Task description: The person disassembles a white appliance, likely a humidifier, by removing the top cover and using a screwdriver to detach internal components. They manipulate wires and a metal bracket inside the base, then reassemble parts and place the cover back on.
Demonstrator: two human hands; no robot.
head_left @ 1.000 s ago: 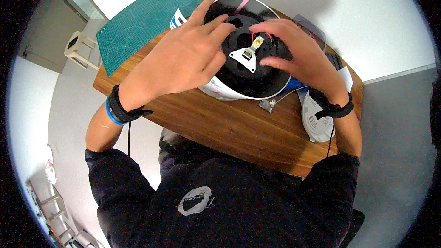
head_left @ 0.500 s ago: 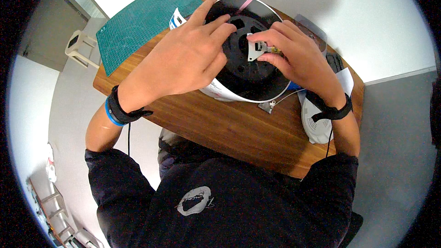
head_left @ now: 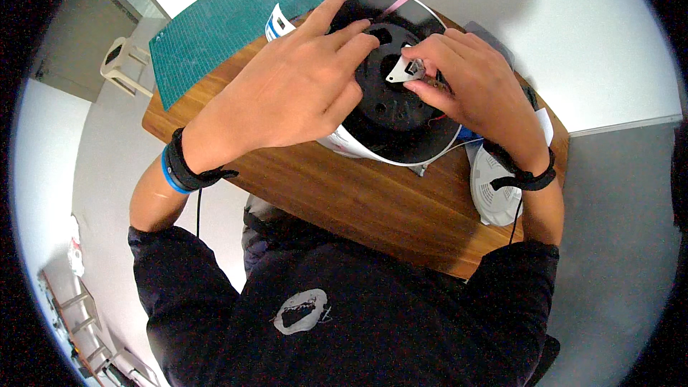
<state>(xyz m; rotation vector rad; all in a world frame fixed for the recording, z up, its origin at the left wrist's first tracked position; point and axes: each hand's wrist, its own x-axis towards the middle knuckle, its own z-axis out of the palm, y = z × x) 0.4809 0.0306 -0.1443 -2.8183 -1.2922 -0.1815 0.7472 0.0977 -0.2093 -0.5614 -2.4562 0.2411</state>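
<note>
A round appliance housing (head_left: 367, 152), white outside and black inside, stands on the wooden table with its open top facing me. My left hand (head_left: 304, 82) lies over its left rim, fingers spread and reaching inside; the thumb is bent toward the inner wall. Between the thumb and fingers of my right hand (head_left: 466, 75) is a small metal bracket (head_left: 395, 72) with a dark slot, held above the housing's black bottom. That bottom has several openings. Thin wires (head_left: 438, 119) show below my right hand.
A green cutting mat (head_left: 222, 36) covers the table's far left. At the right lie a light grey vented plastic part (head_left: 496, 197) and a white sheet (head_left: 544, 127). A curved white and blue piece (head_left: 278, 23) sticks up behind my left hand. A stool (head_left: 125, 64) stands left.
The metal bracket has turned and tilted in my right hand, still over the housing. My left hand stays on the rim. The small part on the white wire is now mostly hidden by the housing.
</note>
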